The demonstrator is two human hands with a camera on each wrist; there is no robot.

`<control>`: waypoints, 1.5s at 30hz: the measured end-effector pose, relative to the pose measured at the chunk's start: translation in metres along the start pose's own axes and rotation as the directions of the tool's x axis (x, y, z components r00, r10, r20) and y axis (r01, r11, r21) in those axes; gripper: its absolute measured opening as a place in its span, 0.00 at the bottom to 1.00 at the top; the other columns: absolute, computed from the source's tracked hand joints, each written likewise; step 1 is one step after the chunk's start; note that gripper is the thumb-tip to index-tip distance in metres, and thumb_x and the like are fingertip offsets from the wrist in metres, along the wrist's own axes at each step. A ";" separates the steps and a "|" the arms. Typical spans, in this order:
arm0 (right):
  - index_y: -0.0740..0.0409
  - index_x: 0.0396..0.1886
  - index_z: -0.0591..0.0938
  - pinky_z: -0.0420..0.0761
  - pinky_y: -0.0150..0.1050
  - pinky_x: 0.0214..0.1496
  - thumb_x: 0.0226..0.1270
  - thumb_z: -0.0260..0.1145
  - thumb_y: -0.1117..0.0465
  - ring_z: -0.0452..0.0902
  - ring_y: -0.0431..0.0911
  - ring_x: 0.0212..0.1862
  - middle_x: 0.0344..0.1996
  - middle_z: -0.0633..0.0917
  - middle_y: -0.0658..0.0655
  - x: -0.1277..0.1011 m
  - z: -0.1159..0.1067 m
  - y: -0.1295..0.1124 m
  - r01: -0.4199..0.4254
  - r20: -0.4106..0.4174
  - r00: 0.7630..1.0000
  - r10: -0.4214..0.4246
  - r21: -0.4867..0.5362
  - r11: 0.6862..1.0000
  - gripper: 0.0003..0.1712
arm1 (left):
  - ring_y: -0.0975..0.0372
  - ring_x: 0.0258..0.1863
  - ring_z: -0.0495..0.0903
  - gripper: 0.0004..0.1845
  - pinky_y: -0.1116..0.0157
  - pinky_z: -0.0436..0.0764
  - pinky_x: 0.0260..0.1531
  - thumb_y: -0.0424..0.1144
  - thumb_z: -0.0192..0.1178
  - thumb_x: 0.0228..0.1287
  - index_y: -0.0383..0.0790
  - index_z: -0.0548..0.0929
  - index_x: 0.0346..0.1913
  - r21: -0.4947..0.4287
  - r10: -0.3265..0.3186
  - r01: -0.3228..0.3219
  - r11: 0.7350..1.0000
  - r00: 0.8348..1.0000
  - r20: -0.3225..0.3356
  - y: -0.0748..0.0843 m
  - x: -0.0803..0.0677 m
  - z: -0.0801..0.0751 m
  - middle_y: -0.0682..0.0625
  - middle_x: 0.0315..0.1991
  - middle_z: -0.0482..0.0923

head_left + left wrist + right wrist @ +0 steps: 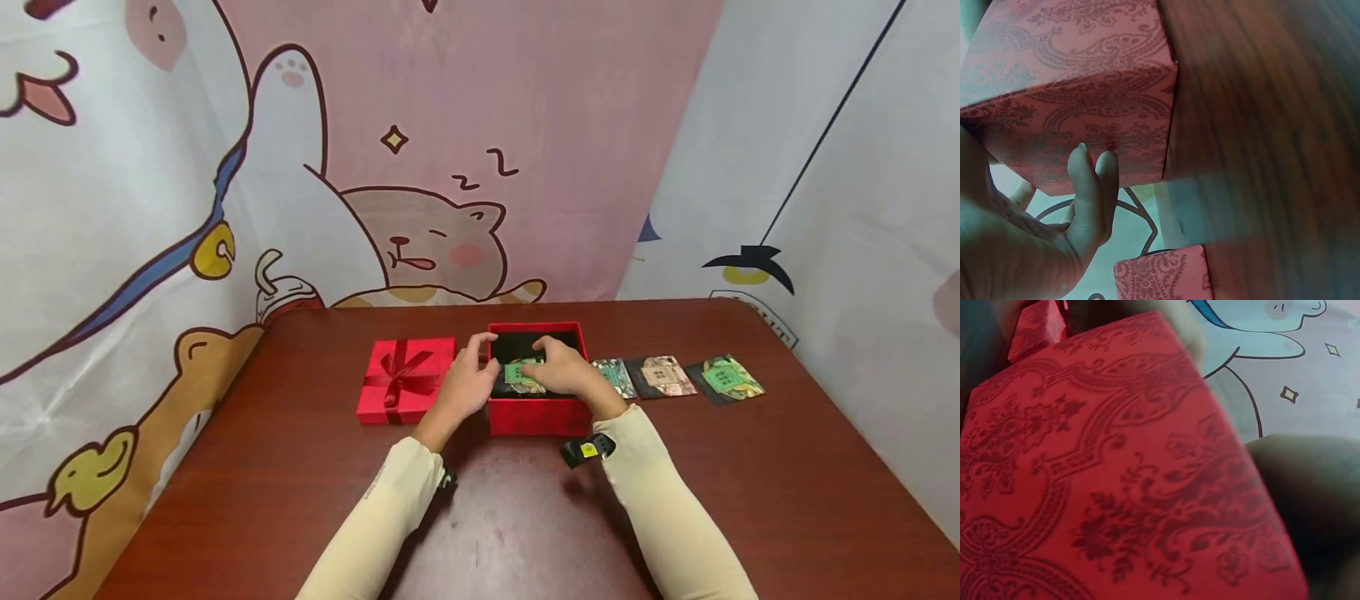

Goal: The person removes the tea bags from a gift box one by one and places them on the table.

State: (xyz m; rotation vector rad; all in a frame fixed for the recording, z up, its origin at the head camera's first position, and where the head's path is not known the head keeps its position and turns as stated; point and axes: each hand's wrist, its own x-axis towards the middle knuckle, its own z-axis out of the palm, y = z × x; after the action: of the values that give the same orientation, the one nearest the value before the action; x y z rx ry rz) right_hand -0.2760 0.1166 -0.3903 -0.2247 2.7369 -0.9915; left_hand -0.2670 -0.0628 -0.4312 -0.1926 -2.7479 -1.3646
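- Head view shows a small flat green card (522, 374) in the open red box (536, 412). The card lies on the box's black lining, near the front wall.
- The right hand (564, 370) reaches over the box from the right, and its bent fingers lie on top of the card. Its grip looks narrow, but I cannot tell if it pinches the card or just rests on it.
- The left hand (467, 385) is at the box's left wall. Its thumb hooks over the top edge and its fingers lie against the outside, so its grip holds the wall.
- Left wrist view shows two straight fingers (1088, 181) flat on the box side (1079, 94). The side looks like stiff paper with a swirly printed pattern and sharp corners.
- Right wrist view is nearly filled by the same swirly red wall (1116, 487), very close and a bit blurry.
- The square red lid (406, 379) lies flat just left of the box, with a shiny dark red ribbon bow on top.
- Three more picture cards (660, 377) lie in a row just right of the box, close to each other.
- The worktop (300, 500) is smooth dark red-brown wood with a rounded edge. It has lots of bare room in front of the box and at both sides.
- A cartoon cloth (412, 167) hangs behind.
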 end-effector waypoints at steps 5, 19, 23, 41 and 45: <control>0.72 0.64 0.69 0.70 0.57 0.63 0.65 0.63 0.55 0.72 0.63 0.62 0.61 0.75 0.71 0.002 0.008 0.005 -0.003 0.013 1.000 0.003 -0.009 1.000 0.34 | 0.53 0.52 0.76 0.22 0.49 0.74 0.51 0.42 0.52 0.70 0.55 0.69 0.66 0.001 -0.001 0.001 1.000 1.000 -0.001 -0.003 -0.003 0.001 0.44 0.51 0.76; 0.73 0.63 0.71 0.71 0.57 0.62 0.64 0.64 0.55 0.72 0.64 0.62 0.59 0.77 0.71 -0.002 0.018 0.012 -0.008 -0.010 1.000 0.009 0.018 1.000 0.33 | 0.54 0.48 0.76 0.22 0.50 0.74 0.48 0.41 0.52 0.70 0.55 0.70 0.65 -0.005 0.010 -0.010 1.000 1.000 -0.001 -0.010 -0.009 0.007 0.44 0.49 0.76; 0.72 0.62 0.71 0.71 0.57 0.62 0.64 0.64 0.56 0.73 0.63 0.61 0.59 0.77 0.70 -0.003 0.020 0.014 -0.006 -0.014 1.000 0.006 0.025 1.000 0.32 | 0.54 0.49 0.77 0.22 0.50 0.74 0.48 0.41 0.52 0.70 0.54 0.70 0.65 -0.009 0.009 -0.009 1.000 1.000 -0.001 -0.011 -0.010 0.008 0.44 0.48 0.77; 0.72 0.57 0.76 0.75 0.37 0.32 0.64 0.64 0.64 0.75 0.44 0.25 0.31 0.80 0.58 0.008 0.014 0.013 0.010 0.001 1.000 -0.010 0.164 0.986 0.23 | 0.53 0.51 0.76 0.21 0.48 0.74 0.50 0.42 0.52 0.71 0.55 0.70 0.65 -0.018 0.009 -0.010 1.000 1.000 -0.014 -0.005 -0.007 0.004 0.44 0.48 0.76; 0.71 0.55 0.78 0.76 0.39 0.35 0.63 0.65 0.65 0.76 0.45 0.28 0.32 0.82 0.58 0.012 0.012 0.011 0.035 -0.033 0.999 -0.031 0.139 0.990 0.22 | 0.52 0.51 0.76 0.21 0.48 0.73 0.50 0.41 0.52 0.71 0.55 0.70 0.65 -0.013 0.013 -0.014 1.000 1.000 -0.025 -0.003 -0.004 0.003 0.44 0.48 0.76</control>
State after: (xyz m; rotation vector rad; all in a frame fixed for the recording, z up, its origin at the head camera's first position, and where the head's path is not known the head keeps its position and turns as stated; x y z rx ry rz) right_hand -0.2853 0.1151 -0.4079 -0.2340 2.6843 -1.1991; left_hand -0.2633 -0.0627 -0.4359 -0.1932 -2.7129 -1.3723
